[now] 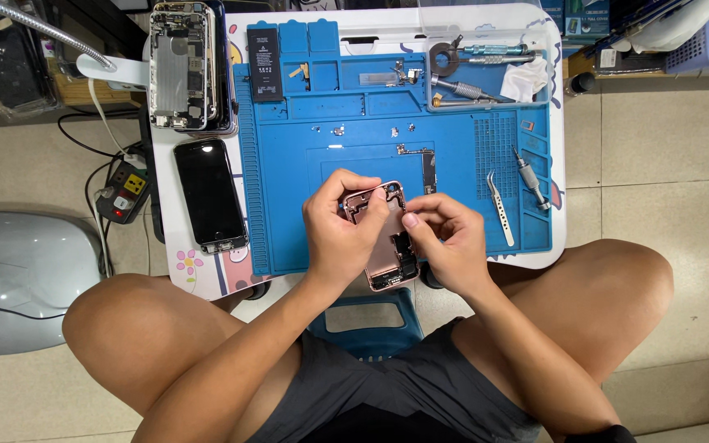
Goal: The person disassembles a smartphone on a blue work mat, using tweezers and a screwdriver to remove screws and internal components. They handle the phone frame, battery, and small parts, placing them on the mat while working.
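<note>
item: pink phone shell point(381, 246), gripped in my left hand point(340, 234) and right hand point(446, 242).
tools lay in the tray point(486, 78) on the blue mat point(354, 139).

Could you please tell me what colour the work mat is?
The work mat is blue, seen in the head view.

Screens, labels and packages around the blue work mat point(289, 205)

Just left of the mat: a detached phone screen point(211, 195), a dark glossy rectangle lying flat and unlit. At the mat's top-left corner: a black rectangular battery point(264, 64) with a white printed label on its face. Above the mat's top-right corner, past the table edge: green-and-dark boxed packages point(586, 18), partly cut off. Right of these: a small bottle with a white label point(607, 57), too small for detail.
</note>
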